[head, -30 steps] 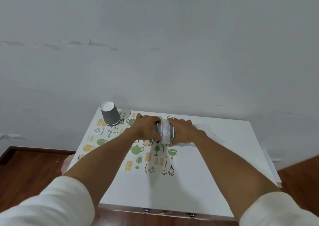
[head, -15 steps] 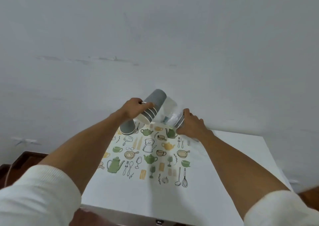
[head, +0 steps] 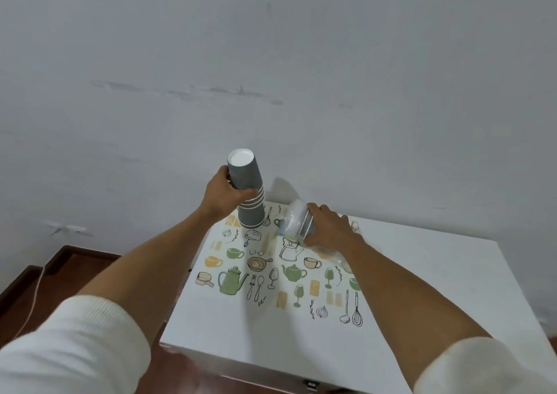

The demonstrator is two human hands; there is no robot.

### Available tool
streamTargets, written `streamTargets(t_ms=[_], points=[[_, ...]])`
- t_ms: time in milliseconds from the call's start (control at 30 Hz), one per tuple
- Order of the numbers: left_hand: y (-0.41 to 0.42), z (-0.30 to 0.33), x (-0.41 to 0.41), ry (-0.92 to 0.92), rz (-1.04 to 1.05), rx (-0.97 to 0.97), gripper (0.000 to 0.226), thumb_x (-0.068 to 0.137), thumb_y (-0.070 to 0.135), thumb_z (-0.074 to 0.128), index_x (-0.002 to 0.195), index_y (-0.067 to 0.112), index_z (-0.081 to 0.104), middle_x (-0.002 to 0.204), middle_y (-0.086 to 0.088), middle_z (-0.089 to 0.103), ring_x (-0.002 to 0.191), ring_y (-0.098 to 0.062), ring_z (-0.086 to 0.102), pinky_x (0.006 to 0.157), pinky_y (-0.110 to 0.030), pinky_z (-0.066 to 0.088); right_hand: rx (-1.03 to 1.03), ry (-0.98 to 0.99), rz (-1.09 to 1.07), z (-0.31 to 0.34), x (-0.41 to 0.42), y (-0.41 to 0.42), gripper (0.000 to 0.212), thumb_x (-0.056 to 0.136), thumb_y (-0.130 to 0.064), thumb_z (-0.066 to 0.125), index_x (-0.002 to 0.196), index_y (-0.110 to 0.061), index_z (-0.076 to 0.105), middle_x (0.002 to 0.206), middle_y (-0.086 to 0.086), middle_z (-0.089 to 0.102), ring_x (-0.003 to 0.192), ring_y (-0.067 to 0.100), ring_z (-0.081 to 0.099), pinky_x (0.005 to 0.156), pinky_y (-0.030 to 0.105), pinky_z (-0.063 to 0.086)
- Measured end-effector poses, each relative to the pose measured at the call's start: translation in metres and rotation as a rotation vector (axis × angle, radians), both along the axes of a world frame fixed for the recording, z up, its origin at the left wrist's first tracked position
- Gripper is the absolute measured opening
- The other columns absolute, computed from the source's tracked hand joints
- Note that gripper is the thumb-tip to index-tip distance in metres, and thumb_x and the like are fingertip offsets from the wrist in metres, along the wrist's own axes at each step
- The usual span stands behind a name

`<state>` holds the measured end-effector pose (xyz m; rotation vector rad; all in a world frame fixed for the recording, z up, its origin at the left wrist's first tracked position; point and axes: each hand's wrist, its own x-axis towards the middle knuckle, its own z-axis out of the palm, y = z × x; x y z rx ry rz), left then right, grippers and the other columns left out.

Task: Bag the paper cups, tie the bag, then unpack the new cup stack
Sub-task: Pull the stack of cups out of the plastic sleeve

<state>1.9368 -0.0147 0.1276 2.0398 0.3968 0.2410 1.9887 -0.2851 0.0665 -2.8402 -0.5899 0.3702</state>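
The left hand wraps its fingers and thumb around a stack of grey paper cups, gripping at the band of white rims where the nested cups overlap. The stack is inverted, white base uppermost, and its lowest cup appears to meet the table near the far left corner, though contact cannot be confirmed. The right hand curls its fingers around the remaining cups, which lie tilted inside a clear plastic bag; the bag bulges beyond the cup mouths and trails under the wrist. The 2 groups of cups are apart, with a gap between them. Judged from this layout, the step in hand is the separation of the cups from the bag. To do it well, keep the left-hand grip on the rim band, where the paper is stiffest, and avoid squeezing the thin ribbed wall. Set the stack down vertically so it does not topple. With the right hand, hold the film rather than the cups so the wrapper slides off without tearing. The cups are tapered cylinders with a ribbed, matte grey sleeve. The bag is thin, glossy, crinkled film. The table is smooth and white, printed with kitchenware drawings in green, yellow and black.
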Motion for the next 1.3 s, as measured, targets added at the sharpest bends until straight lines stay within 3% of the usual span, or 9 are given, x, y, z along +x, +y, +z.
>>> streamTargets(t_ms=[300,433,567,700,767,900,1100,1200,1300], points=[[0.001,-0.047,0.006,0.141,-0.057,0.04,0.075,0.07,0.027,0.091,0.134,0.015,0.052,0.119,0.002,0.064,0.114,-0.022,0.062,0.069,-0.013,0.041,-0.025,-0.035,-0.043,-0.015,-0.005,0.001,0.085,0.074,-0.043,0.074,0.145,-0.03,0.028,0.126,-0.001,0.051,0.116,0.029,0.056,0.098,0.047,0.037],[-0.008,-0.038,-0.005,-0.082,0.026,0.238,0.103,0.069,0.049,0.085,0.15,0.02,0.03,0.144,-0.006,0.041,0.132,-0.025,0.047,0.105,-0.039,0.044,-0.111,0.025,-0.013,-0.011,-0.007,-0.006,0.126,0.06,-0.052,0.08,0.156,-0.032,0.0,0.152,-0.001,0.036,0.14,0.03,0.038,0.112,0.053,0.028],[-0.036,-0.019,-0.013,-0.402,0.028,0.531,0.055,0.08,0.035,0.071,0.124,0.01,0.05,0.119,-0.009,0.05,0.1,-0.027,0.055,0.083,-0.043,0.051,-0.291,0.113,-0.046,0.003,-0.009,-0.018,0.144,0.061,-0.042,0.083,0.154,-0.034,-0.026,0.166,0.004,0.009,0.151,0.036,0.02,0.118,0.06,0.021],[-0.077,-0.022,-0.011,-0.166,-0.173,0.387,0.025,0.094,0.025,0.058,0.116,0.015,0.058,0.096,0.003,0.063,0.086,-0.019,0.062,0.073,-0.037,0.054,-0.365,0.203,-0.107,0.011,-0.008,-0.026,0.154,0.059,-0.019,0.092,0.153,-0.036,-0.029,0.158,0.013,0.023,0.138,0.043,0.039,0.107,0.059,0.035],[-0.094,-0.035,-0.005,0.078,-0.183,0.204,0.034,0.096,0.024,0.055,0.127,0.01,0.058,0.105,-0.006,0.072,0.099,-0.026,0.068,0.084,-0.037,0.055,-0.282,0.213,-0.121,0.007,-0.011,-0.03,0.147,0.066,-0.001,0.086,0.155,-0.037,-0.024,0.155,0.015,0.029,0.134,0.042,0.045,0.094,0.05,0.043],[-0.121,-0.047,0.004,0.4,-0.172,-0.247,0.06,0.093,0.034,0.057,0.147,0.009,0.048,0.15,-0.008,0.049,0.132,-0.029,0.049,0.105,-0.041,0.042,-0.16,0.163,-0.14,0.002,-0.015,-0.042,0.118,0.081,0.012,0.065,0.16,-0.031,-0.012,0.147,0.021,0.04,0.125,0.039,0.054,0.078,0.038,0.044],[-0.132,-0.035,0.007,0.298,-0.092,-0.511,0.027,0.075,0.017,0.06,0.101,0.01,0.065,0.089,-0.01,0.053,0.081,-0.026,0.05,0.072,-0.036,0.042,-0.161,-0.041,-0.136,0.007,-0.016,-0.064,0.043,0.091,0.002,0.053,0.132,-0.005,0.045,0.121,0.019,0.059,0.108,0.037,0.063,0.072,0.034,0.039],[-0.129,-0.034,0.007,0.294,-0.137,-0.54,0.039,0.079,0.01,0.056,0.116,0.0,0.062,0.074,-0.007,0.059,0.068,-0.027,0.056,0.064,-0.037,0.049,-0.253,-0.058,-0.15,0.012,-0.014,-0.073,0.029,0.089,0.003,0.053,0.115,-0.008,0.059,0.113,0.013,0.064,0.104,0.034,0.067,0.072,0.032,0.043],[-0.124,-0.043,0.007,0.354,-0.191,-0.469,0.067,0.078,0.009,0.071,0.142,0.006,0.052,0.099,-0.012,0.069,0.089,-0.026,0.064,0.089,-0.042,0.056,-0.325,-0.102,-0.151,0.013,-0.009,-0.082,0.027,0.088,0.0,0.055,0.112,-0.013,0.061,0.112,0.009,0.067,0.103,0.031,0.068,0.076,0.031,0.044]])
